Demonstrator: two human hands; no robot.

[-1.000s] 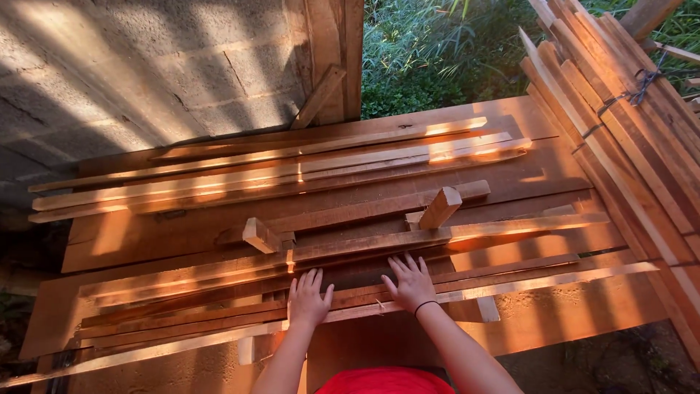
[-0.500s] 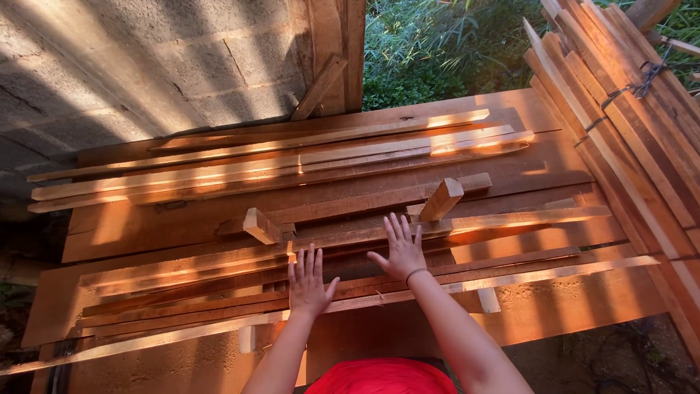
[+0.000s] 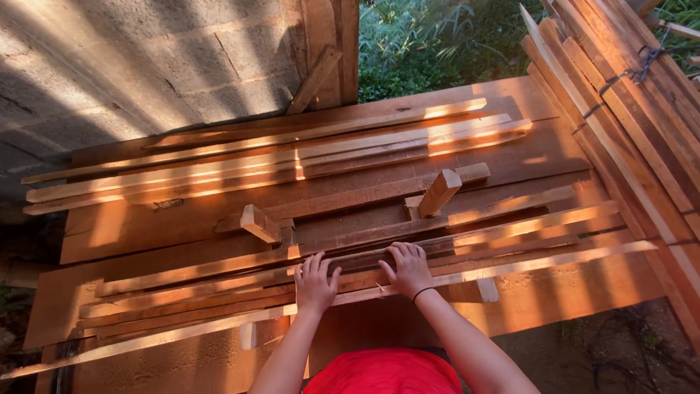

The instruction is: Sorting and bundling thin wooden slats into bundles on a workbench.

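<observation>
Your left hand (image 3: 315, 283) and right hand (image 3: 410, 268) lie side by side, fingers curled over the top of the near slats (image 3: 219, 288) on the bench (image 3: 554, 299), gripping them. Just beyond stand two short blocks (image 3: 440, 192). Farther back lie more strips (image 3: 255, 164), then the block wall (image 3: 146, 66); a tied bundle (image 3: 627, 109) leans at right.

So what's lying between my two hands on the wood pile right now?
In the head view, only the long wooden slats run between the left hand and the right hand; both hands rest on them, and nothing else sits in that gap.
</observation>
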